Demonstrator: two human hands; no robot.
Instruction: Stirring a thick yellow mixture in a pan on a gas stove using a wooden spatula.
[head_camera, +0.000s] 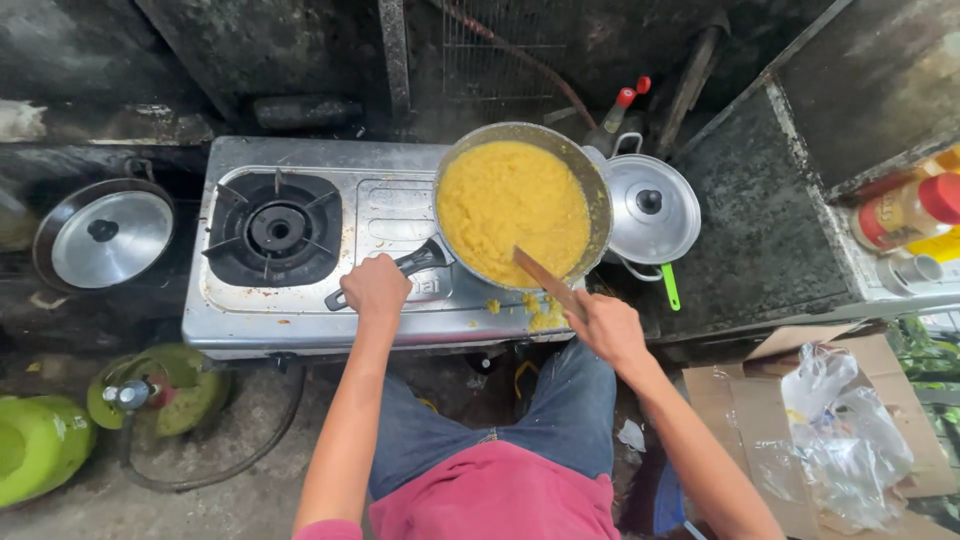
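Yellow mash fills the round pan (522, 205) that sits on the right burner of a steel two-burner stove (300, 320), just right of the middle of the frame. The left hand (376, 286) is clamped around the pan's black handle (415, 264), which points down and to the left across the stove top. The right hand (608, 326) is closed on the end of a wooden spatula (545, 281), whose blade leans over the near rim of the pan and touches the mash. Some yellow bits (540, 312) lie spilled on the stove edge just below the pan.

The left burner (275, 229) stands bare. A small pot with a shiny lid (652, 208) sits just right of the pan, touching or nearly touching its rim, with a green utensil (670, 287) below it. At the left of the frame rests another lidded pot (105, 237). In the lower left, green gas cylinders (40, 447) stand on the floor with a hose running toward the stove. In the lower right lies a cardboard box (880, 400) holding clear plastic bags (835, 430). Bottles (910, 212) stand at the right edge.
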